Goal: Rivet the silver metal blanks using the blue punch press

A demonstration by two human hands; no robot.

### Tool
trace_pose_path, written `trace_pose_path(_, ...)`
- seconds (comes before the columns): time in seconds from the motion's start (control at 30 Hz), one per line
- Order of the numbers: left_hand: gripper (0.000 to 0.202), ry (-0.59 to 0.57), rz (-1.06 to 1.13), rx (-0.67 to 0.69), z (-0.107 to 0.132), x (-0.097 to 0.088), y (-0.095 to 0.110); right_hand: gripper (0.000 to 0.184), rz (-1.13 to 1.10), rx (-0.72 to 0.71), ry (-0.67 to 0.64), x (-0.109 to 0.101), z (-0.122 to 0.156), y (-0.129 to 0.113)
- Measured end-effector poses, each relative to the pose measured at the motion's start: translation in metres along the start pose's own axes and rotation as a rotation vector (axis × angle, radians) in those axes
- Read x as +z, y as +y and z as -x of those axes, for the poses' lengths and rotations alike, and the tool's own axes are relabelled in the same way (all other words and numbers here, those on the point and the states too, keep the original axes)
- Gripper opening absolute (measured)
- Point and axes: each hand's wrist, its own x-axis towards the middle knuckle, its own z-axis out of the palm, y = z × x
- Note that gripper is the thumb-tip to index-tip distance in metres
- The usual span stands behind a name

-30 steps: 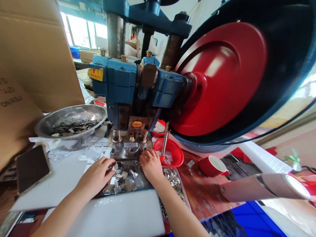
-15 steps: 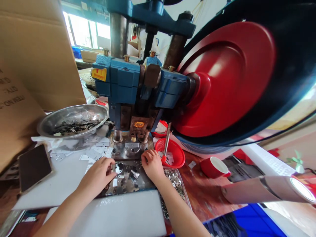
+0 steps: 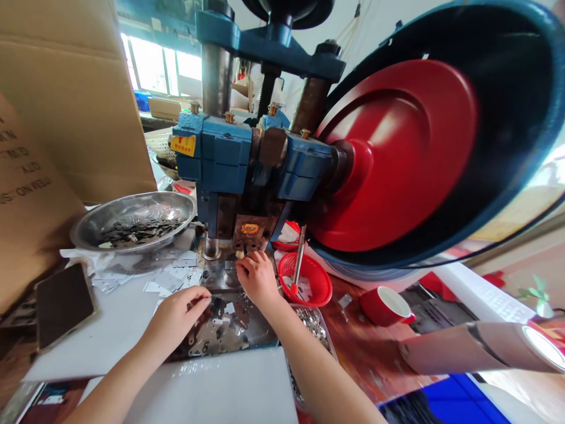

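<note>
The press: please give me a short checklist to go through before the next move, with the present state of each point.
1. Right hand away from the die: not ok, its fingertips are at the die block, directly under the punch head.
2. Left hand away from the die: ok, it rests on the loose metal parts in front.
3. Part seated flat on the die: cannot tell, the right hand covers it.
4. Flywheel at rest: cannot tell from one picture.
5. Steel bowl holds parts: ok.
6. Red basket beside the die: ok.
</note>
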Motion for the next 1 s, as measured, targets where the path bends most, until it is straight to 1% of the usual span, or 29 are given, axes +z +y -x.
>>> trace_pose_path(0.13,0.024,0.063,0.093,-0.029,-0.012,-0.007,0.003,0.016,0.011,-0.084,-0.042,-0.011,0.010,-0.001)
trace_pose_path(0.2,0.028,0.089,0.129,-0.019,-0.022,-0.010,0.008,0.018,0.007,-0.093,-0.056,-0.013,0.014,-0.001)
trace_pose_path(0.27,0.029,0.110,0.147,0.009,-0.033,-0.009,0.017,0.019,-0.024,-0.076,-0.043,-0.012,0.017,-0.001)
trace_pose_path(0.43,0.024,0.155,0.103,0.068,-0.061,0.003,0.045,0.024,-0.152,0.002,0.081,-0.009,0.023,0.001)
trace_pose_path(0.53,0.025,0.166,0.063,0.075,-0.070,0.012,0.053,0.025,-0.142,-0.010,0.083,-0.009,0.026,0.005)
trace_pose_path(0.67,0.025,0.194,-0.004,0.084,-0.075,0.019,0.051,0.024,-0.151,-0.018,0.040,-0.008,0.026,0.009)
trace_pose_path(0.77,0.024,0.227,-0.052,0.104,-0.077,0.020,0.046,0.022,-0.221,-0.017,0.033,-0.006,0.024,0.011)
trace_pose_path(0.83,0.022,0.242,-0.077,0.118,-0.078,0.020,0.044,0.022,-0.227,-0.026,0.025,-0.006,0.023,0.011)
trace_pose_path(1.0,0.020,0.227,-0.080,0.132,-0.085,0.022,0.036,0.024,-0.057,-0.072,-0.060,-0.013,0.023,0.008)
